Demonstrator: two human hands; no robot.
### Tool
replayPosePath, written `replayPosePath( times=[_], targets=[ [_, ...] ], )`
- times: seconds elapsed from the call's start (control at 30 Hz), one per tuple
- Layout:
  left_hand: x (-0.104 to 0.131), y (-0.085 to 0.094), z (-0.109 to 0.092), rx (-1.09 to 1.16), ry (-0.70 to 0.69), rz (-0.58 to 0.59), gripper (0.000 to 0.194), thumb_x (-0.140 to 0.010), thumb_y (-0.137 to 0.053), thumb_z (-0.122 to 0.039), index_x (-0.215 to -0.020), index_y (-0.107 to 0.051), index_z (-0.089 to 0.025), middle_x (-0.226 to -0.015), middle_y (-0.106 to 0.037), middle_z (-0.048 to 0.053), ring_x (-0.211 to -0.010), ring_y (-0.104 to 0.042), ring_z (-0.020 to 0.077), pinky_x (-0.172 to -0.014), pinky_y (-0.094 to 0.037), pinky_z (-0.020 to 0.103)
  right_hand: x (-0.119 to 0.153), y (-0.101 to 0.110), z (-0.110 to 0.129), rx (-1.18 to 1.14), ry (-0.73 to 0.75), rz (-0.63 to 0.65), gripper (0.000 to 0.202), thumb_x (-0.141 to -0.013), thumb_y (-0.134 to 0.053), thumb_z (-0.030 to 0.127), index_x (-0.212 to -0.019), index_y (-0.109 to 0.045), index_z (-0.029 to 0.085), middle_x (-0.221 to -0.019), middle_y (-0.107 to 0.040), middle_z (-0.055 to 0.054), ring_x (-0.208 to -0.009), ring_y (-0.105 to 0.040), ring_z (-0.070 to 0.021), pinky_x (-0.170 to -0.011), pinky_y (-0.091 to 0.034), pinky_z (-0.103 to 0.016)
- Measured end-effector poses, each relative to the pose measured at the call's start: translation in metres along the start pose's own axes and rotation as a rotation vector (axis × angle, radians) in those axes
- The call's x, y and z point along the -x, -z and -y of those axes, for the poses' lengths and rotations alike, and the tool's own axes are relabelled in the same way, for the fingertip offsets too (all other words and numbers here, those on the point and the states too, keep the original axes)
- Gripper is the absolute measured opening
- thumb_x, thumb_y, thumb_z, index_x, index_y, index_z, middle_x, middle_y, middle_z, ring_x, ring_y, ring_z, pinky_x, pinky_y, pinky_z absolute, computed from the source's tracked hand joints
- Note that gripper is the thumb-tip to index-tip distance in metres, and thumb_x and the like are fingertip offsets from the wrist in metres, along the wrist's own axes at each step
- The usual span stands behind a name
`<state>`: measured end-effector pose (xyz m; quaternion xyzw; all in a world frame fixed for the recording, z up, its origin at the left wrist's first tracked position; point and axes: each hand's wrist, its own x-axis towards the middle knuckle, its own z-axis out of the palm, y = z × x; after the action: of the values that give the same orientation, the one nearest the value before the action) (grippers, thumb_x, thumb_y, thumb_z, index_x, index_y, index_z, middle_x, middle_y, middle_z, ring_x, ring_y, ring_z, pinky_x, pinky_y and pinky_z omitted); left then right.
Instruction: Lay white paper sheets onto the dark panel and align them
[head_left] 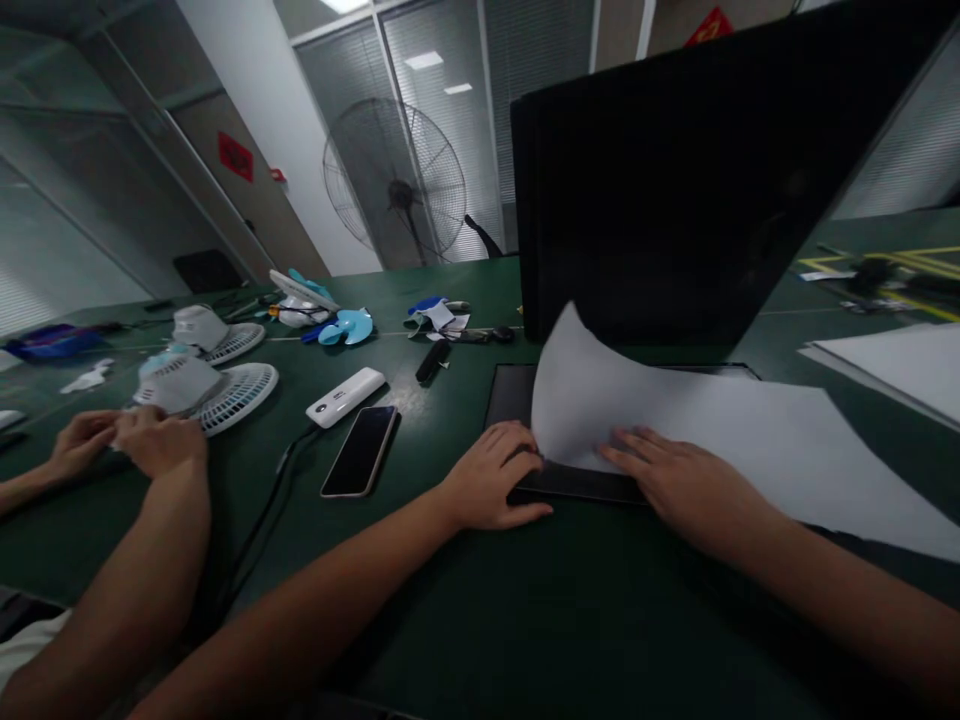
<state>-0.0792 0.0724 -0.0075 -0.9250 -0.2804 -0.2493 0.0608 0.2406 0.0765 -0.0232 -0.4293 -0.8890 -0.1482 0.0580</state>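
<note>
A large white sheet of paper lies across a flat black board in front of a dark monitor. The sheet's left end curls upward. My left hand rests at the board's near left corner, fingertips beside the paper's curled edge. Its thumb is spread away from slightly bent fingers, and no grip on the paper shows. My right hand lies on the near part of the sheet with its fingers stretched out, open. The paper covers much of the board.
The dark monitor rises behind the paper. More white sheets lie at right. Leftward are a phone, a white power bank with a cable, and white fan parts. A co-worker's hands work there.
</note>
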Motion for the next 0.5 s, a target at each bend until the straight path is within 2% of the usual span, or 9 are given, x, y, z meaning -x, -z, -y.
replayPosePath(
  times=[0.07,0.1,0.13,0.23,0.33,0.4,0.47,0.5],
  targets=[
    [0.005,0.0,-0.004,-0.127,-0.079,-0.164,0.031,-0.094,-0.068,-0.049,-0.11,-0.07,-0.023,-0.116,-0.069,0.009,-0.117,-0.064,0.0261,-0.111,-0.047,0.048,-0.007,-0.006,0.011,-0.05,0.021,0.02,0.056,-0.098,-0.041,0.023,-0.152,-0.05,0.033,-0.152,-0.049,-0.008,-0.135,-0.054,-0.032,-0.102,-0.055,-0.055],
    [0.007,0.0,-0.006,-0.187,-0.108,-0.194,0.03,-0.094,-0.067,-0.048,-0.114,-0.07,-0.025,-0.121,-0.068,0.008,-0.12,-0.062,0.0261,-0.114,-0.044,0.049,-0.007,-0.007,0.013,-0.083,0.033,0.022,0.054,-0.1,-0.04,0.026,-0.153,-0.048,0.033,-0.154,-0.047,-0.007,-0.137,-0.051,-0.032,-0.104,-0.053,-0.057],
    [0.008,0.0,-0.008,-0.23,-0.123,-0.176,0.033,-0.095,-0.067,-0.049,-0.12,-0.069,-0.027,-0.129,-0.066,0.008,-0.125,-0.06,0.0271,-0.117,-0.041,0.05,-0.006,-0.007,0.014,-0.122,0.042,0.019,0.052,-0.103,-0.037,0.03,-0.153,-0.047,0.034,-0.155,-0.046,-0.006,-0.14,-0.049,-0.0314,-0.106,-0.051,-0.058],
    [0.006,0.001,-0.008,-0.228,-0.057,0.072,0.053,-0.094,-0.063,-0.06,-0.134,-0.064,-0.025,-0.15,-0.054,0.013,-0.141,-0.048,0.0344,-0.122,-0.031,0.058,-0.001,-0.006,0.011,-0.237,0.061,0.046,0.05,-0.106,-0.035,0.047,-0.153,-0.046,0.037,-0.158,-0.041,-0.002,-0.145,-0.042,-0.0306,-0.11,-0.047,-0.06],
    [0.002,0.002,-0.003,-0.119,0.151,0.287,0.063,-0.092,-0.063,-0.064,-0.141,-0.06,-0.025,-0.151,-0.052,0.013,-0.144,-0.044,0.0379,-0.122,-0.03,0.061,-0.002,-0.001,0.001,-0.328,0.091,0.106,0.056,-0.103,-0.039,0.059,-0.155,-0.042,0.04,-0.162,-0.035,0.0,-0.147,-0.039,-0.0295,-0.113,-0.045,-0.059],
    [0.0,0.003,0.0,-0.053,0.244,0.343,0.062,-0.091,-0.066,-0.059,-0.144,-0.058,-0.028,-0.15,-0.053,0.012,-0.143,-0.046,0.0363,-0.121,-0.035,0.059,-0.003,0.004,-0.02,-0.343,0.048,0.089,0.057,-0.102,-0.04,0.061,-0.155,-0.043,0.039,-0.16,-0.038,0.0,-0.145,-0.043,-0.026,-0.115,-0.043,-0.053],
    [0.0,0.005,0.001,-0.004,0.27,0.366,0.062,-0.091,-0.067,-0.054,-0.146,-0.055,-0.029,-0.152,-0.052,0.01,-0.142,-0.047,0.0343,-0.119,-0.038,0.056,0.003,0.008,-0.058,-0.284,-0.133,0.009,0.057,-0.103,-0.037,0.059,-0.152,-0.051,0.032,-0.153,-0.049,-0.003,-0.14,-0.048,-0.0234,-0.115,-0.041,-0.047],
    [0.0,0.005,0.002,0.01,0.277,0.367,0.064,-0.091,-0.068,-0.053,-0.147,-0.053,-0.028,-0.153,-0.051,0.01,-0.143,-0.046,0.034,-0.119,-0.039,0.055,0.011,0.008,-0.084,-0.229,-0.272,-0.026,0.057,-0.104,-0.035,0.058,-0.149,-0.054,0.028,-0.15,-0.052,-0.006,-0.139,-0.049,-0.0232,-0.114,-0.04,-0.045]
  ],
)
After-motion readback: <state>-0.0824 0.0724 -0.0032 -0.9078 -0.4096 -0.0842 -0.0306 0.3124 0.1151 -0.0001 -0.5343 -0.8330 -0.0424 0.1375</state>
